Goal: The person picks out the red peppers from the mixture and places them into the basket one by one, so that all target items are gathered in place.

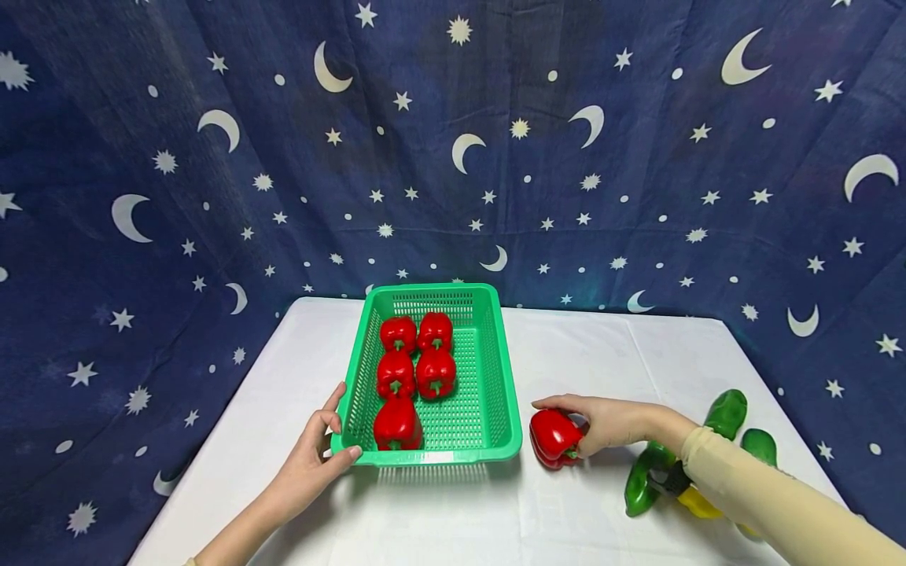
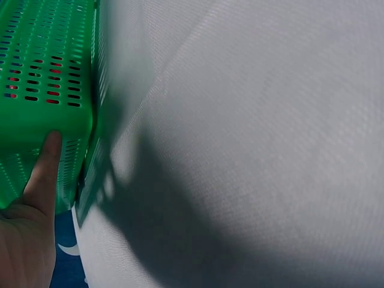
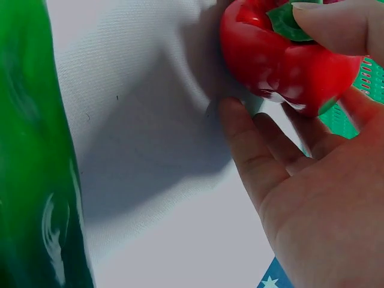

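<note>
A green plastic basket (image 1: 463, 456) stands on the white-covered table, with several red bell peppers (image 1: 396, 373) grouped along its left side. At its near left corner, my left hand (image 1: 314, 452) holds the rim, thumb on the front edge and fingers along the side. The left wrist view shows one digit pressed against the basket wall (image 2: 48, 123). Just right of the basket, my right hand (image 1: 602, 424) grips another red bell pepper (image 1: 554, 436). Seen from the right wrist, the thumb lies on the green stem (image 3: 289, 23) and the fingers reach round the red body (image 3: 270, 66).
Beneath and beside my right forearm lie green vegetables (image 1: 727, 413), a dark purple one (image 1: 668, 479) and a yellow one (image 1: 699, 503), partly hidden by the sleeve. A dark blue curtain (image 1: 425, 251) with moons and stars hangs behind the white tabletop (image 1: 602, 346).
</note>
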The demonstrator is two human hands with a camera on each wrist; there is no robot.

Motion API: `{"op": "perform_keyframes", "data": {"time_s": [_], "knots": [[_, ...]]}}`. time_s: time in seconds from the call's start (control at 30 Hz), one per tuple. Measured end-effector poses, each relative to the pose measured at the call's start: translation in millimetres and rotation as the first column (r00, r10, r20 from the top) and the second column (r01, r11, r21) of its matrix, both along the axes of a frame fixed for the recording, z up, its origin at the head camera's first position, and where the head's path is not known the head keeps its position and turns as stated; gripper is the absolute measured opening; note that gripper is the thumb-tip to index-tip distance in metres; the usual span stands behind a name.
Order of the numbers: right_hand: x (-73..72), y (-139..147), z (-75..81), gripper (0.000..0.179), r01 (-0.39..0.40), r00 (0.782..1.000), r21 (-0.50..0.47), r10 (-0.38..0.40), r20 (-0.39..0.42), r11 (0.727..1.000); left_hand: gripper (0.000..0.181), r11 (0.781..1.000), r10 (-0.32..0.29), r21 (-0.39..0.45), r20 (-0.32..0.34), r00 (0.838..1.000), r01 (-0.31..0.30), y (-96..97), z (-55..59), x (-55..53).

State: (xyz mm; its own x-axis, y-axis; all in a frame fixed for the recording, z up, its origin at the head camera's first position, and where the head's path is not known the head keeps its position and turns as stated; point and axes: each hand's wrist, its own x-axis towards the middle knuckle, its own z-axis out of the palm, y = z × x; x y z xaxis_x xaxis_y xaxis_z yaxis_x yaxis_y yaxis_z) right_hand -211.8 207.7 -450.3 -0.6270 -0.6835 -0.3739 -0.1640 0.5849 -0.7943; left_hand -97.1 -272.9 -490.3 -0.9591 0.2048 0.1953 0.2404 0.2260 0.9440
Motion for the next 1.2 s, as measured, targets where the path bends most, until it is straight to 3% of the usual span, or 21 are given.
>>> {"op": "perform_keyframes", "data": {"time_s": [0.47, 1.2], "knots": [[-1.4, 1.0, -3.7, 0.078, -0.022, 0.999, -0.022, 0.022, -0.027, 1.0, 0.034, 1.0, -0.001, 0.003, 0.003, 1.0, 0.001, 0.8, 1.2, 0.7], [-1.7, 0.9, -3.5, 0.077, 0.005, 1.0, -0.038, -0.005, 0.016, 0.999, 0.034, 1.0, 0.008, -0.005, 0.004, 1.0, -0.008, 1.1, 1.0, 0.8]]}}
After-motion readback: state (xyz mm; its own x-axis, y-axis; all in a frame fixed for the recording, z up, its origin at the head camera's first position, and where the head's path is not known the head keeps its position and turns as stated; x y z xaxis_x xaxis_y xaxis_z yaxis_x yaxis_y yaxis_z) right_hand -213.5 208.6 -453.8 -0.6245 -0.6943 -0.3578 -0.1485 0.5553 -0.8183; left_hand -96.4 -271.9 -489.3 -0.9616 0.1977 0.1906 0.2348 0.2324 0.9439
